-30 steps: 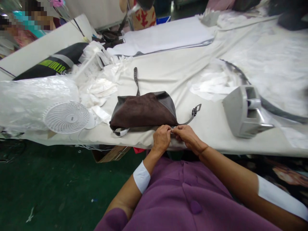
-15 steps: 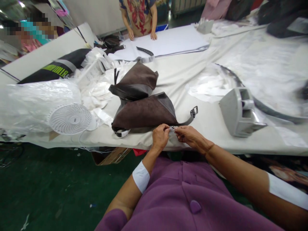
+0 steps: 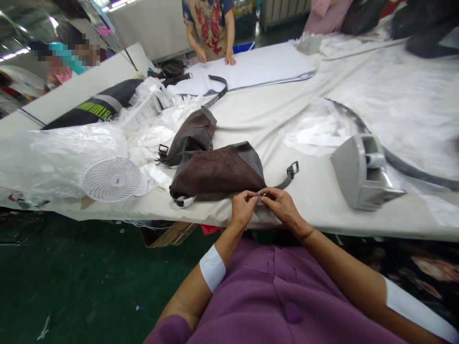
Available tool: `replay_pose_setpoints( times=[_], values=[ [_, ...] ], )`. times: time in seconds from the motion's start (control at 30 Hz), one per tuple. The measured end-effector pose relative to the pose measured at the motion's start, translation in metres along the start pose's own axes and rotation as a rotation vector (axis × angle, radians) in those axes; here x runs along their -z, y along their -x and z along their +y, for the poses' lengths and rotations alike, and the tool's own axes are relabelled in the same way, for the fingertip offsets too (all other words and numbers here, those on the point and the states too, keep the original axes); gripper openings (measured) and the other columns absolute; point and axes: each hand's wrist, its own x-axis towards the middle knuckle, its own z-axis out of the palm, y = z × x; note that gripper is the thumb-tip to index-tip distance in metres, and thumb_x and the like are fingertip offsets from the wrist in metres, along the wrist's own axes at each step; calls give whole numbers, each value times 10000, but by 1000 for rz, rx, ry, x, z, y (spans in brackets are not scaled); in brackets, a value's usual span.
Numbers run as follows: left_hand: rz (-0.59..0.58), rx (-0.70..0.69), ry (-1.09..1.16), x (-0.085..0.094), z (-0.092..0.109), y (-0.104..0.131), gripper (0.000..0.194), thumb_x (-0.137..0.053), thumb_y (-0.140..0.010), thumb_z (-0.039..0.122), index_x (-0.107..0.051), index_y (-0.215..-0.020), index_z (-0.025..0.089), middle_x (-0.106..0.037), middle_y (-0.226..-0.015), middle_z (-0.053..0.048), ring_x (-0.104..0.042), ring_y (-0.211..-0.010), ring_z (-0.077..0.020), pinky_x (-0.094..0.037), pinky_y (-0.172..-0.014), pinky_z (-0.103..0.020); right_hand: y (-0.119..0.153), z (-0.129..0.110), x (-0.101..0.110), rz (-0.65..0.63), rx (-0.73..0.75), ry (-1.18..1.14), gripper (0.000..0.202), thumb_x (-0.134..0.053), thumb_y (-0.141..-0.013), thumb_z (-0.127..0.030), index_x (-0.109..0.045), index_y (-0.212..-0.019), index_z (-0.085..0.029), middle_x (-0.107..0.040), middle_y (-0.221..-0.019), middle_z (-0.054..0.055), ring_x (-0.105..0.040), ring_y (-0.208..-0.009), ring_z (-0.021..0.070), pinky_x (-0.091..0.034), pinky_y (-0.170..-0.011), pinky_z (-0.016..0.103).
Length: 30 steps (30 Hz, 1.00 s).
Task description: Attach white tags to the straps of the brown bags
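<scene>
A dark brown suede bag (image 3: 222, 169) with grey leather-like corners lies on its side near the table's front edge. At its right lower end, my left hand (image 3: 245, 206) and my right hand (image 3: 281, 205) meet, thumbs and forefingers pinched close together. Between the fingertips is a tiny pale and dark piece, too small to name. Just beyond my right hand, a grey strap with a metal buckle (image 3: 293, 169) sticks out from the bag. Behind it rests a second brown bag (image 3: 195, 134), with a buckle on its left and a strap reaching back.
A white fan (image 3: 113, 180) stands at left by clear plastic bags (image 3: 71, 143) and crumpled white paper. To the right is a grey tape dispenser (image 3: 358, 174). Across the table, another person's hands (image 3: 229, 59) rest by white sheets (image 3: 272, 64). A cardboard box (image 3: 168, 234) sits below.
The second bag has shifted left and turned, and its buckle now shows. Its strap behind stands more curved. My fingertips have come closer together, with less pale film showing between them.
</scene>
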Motion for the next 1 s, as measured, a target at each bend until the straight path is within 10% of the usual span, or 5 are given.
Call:
replay_pose_setpoints(
  times=[0.7,1.0],
  values=[
    [190,271,421,-15,0,0,171,-659,-646,292,-582,-610,143,-538,-578,21,-470,-546,-76,-372,-546,-193,0,-21,-4,38,127,393,133,-578,-766,-199,-662,-869,-211,-680,-717,4,-626,-668,160,-423,-660,260],
    [183,519,483,-15,19,2,129,-600,-643,248,-517,-634,150,-474,-465,43,-271,-358,-27,-142,-379,-191,3,-11,0,108,-105,184,146,-636,-679,-264,-505,-651,-207,-613,-628,-8,-554,-591,148,-398,-594,262]
  ],
)
